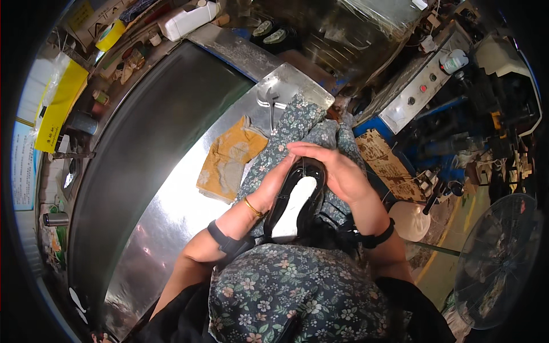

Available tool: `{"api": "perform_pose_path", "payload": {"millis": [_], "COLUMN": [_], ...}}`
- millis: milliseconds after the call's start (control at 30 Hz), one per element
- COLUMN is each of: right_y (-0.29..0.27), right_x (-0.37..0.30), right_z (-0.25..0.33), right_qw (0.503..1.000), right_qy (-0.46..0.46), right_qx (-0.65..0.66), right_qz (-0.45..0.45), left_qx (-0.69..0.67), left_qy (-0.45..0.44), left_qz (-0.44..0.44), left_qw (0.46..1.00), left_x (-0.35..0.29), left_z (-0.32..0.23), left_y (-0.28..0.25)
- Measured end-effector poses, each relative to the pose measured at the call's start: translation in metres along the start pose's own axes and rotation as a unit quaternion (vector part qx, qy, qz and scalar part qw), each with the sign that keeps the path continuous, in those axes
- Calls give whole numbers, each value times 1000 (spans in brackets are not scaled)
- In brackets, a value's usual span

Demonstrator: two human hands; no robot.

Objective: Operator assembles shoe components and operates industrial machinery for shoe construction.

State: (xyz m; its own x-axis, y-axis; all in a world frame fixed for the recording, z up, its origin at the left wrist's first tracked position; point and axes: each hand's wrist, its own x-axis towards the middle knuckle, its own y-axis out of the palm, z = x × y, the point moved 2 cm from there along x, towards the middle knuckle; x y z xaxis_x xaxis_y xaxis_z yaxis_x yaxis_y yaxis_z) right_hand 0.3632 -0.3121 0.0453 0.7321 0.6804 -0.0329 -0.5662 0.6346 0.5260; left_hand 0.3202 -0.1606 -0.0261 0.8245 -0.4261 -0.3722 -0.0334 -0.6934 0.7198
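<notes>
a shiny bare-metal table (171, 188) stretches out on the left, its surface glaring with reflected light. on it lies a crumpled mustard-yellow cloth (233, 151) with paler patches, and near its far corner a metal wrench-like tool (271, 106). a wide dark belt (143, 131) runs alongside. past the belt, a cluttered ledge (135, 86) bears a white plastic jug (189, 20) lying on its side.

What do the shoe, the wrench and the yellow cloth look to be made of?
Shoe: black patent leather or glossy synthetic, given its sharp highlights. Wrench: probably bare steel, polished-looking, by its silvery sheen. Yellow cloth: matte textile, judging by its soft, rumpled edges; fibre unclear.
</notes>
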Motion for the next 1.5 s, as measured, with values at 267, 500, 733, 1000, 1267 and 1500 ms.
{"api": "perform_pose_path", "payload": {"millis": [267, 500, 733, 1000, 1267, 1500], "right_y": [5, -74, -124, -215, -82, -39], "right_x": [-29, -128, -82, 215, 140, 28], "right_z": [12, 19, 2, -5, -76, -101], "right_qw": [951, 943, 924, 860, 913, 806], "right_qy": [-127, 262, 26, 66, 11, -38], "right_qx": [-280, -4, 0, -393, -406, -591], "right_qz": [-26, -205, -381, -318, -41, 22], "left_qx": [206, 505, 777, 757, 750, 793], "left_qy": [43, 292, 220, 266, 302, 256], "left_qz": [-115, 71, -189, -128, -132, -169], "left_qw": [971, 809, 559, 582, 573, 527], "left_x": [-2, -29, -35, -40, -48, -64], "left_z": [5, -32, -74, -37, -25, -30], "left_y": [25, 63, -97, -145, -145, -150]}}
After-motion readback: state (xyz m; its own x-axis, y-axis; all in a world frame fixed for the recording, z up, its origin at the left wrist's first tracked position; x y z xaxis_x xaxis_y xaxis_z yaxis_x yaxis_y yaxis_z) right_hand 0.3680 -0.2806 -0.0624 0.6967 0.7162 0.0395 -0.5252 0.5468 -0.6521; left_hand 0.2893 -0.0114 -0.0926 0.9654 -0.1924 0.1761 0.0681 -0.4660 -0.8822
